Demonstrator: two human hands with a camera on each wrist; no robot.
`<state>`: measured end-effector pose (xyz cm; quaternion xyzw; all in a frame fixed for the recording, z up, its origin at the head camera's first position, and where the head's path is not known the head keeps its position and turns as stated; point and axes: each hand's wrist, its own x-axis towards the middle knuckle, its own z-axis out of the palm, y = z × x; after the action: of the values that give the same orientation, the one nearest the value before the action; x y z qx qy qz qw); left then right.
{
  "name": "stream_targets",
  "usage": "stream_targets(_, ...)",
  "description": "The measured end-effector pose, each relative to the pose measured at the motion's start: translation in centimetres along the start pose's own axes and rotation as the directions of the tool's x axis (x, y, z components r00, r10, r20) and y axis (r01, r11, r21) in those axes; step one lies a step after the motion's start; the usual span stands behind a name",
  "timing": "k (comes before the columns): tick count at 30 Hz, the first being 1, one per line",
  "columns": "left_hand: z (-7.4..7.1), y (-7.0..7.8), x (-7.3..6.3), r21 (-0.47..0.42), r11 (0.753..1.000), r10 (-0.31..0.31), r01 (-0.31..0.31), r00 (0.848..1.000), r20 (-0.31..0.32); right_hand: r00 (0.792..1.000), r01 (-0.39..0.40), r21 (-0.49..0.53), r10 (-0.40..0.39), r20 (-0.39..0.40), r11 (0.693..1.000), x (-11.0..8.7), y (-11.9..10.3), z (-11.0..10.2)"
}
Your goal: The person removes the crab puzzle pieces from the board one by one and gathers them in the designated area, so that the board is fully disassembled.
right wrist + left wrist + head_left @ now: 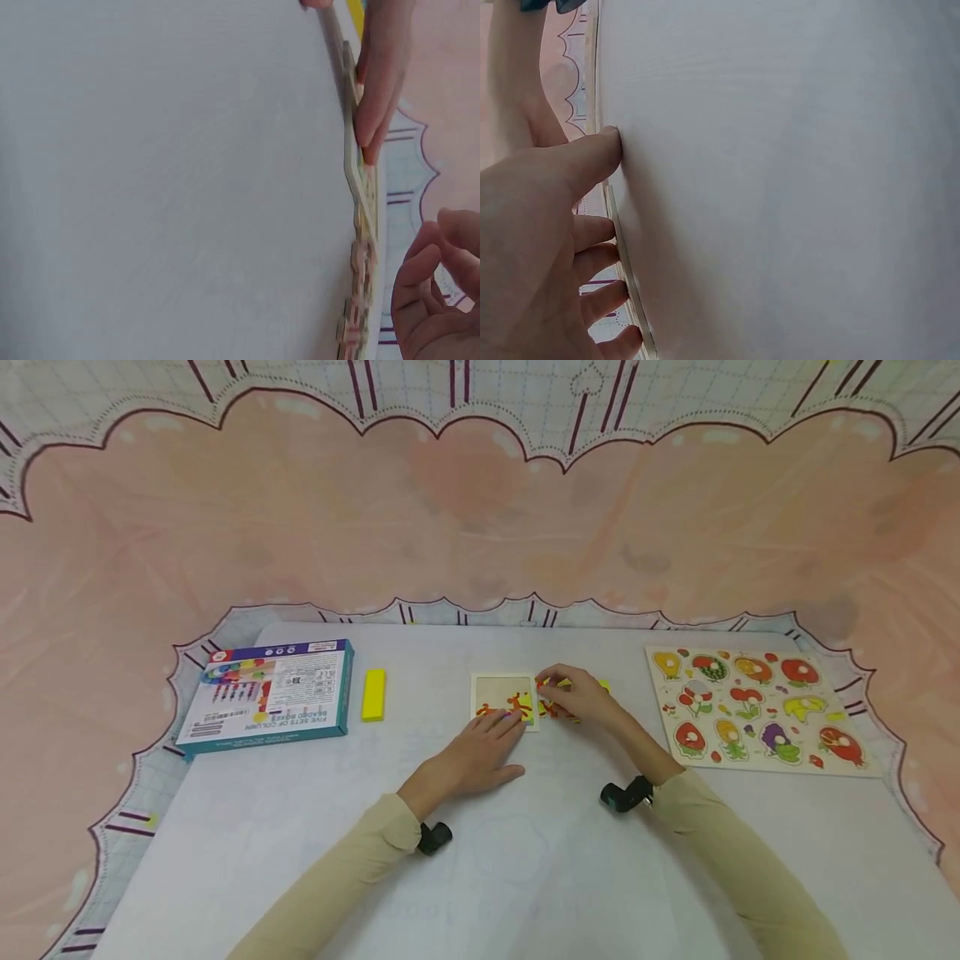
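A small square puzzle tray [504, 687] with a pale wooden rim lies mid-table. Along its near side, red and yellow puzzle pieces [519, 703] are set in. My left hand [480, 756] rests at the tray's lower left, fingers extended over its near edge; in the left wrist view the fingertips [604, 302] touch the rim. Just right of the tray, my right hand [581, 695] is raised, thumb and fingers together, pinching a small puzzle piece that the fingers mostly hide. More loose puzzle pieces [352, 322] lie on the table beneath it.
A toy box [270, 697] lies at the left, with a yellow block [373, 695] beside it. At the right is a fruit puzzle board [761, 710]. A white sheet covers the table [555, 860]; a patterned curtain hangs behind.
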<state>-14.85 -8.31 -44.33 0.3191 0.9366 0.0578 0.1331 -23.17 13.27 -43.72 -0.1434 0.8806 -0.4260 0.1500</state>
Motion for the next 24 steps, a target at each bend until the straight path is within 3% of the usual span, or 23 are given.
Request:
stream_targets(5, 0.0, 0.1, -0.1, -0.006, 1.0, -0.002, 0.003, 1.0, 0.009, 0.999, 0.008, 0.013, -0.009, 0.043, 1.0, 0.9, -0.4, 0.8)
stream_targets(13, 0.1, 0.0, 0.0, -0.004, 1.0, -0.002, 0.002, 1.0, -0.002, 0.996, 0.043, -0.064, -0.038, 0.081, 0.997, 1.9, -1.1, 1.5)
stream_targets(24, 0.2, 0.0, 0.0, -0.01, 1.0, 0.001, -0.001, 1.0, 0.0, 0.995, 0.058, -0.122, -0.047, 0.09, 0.991, 2.6, -0.5, 1.8)
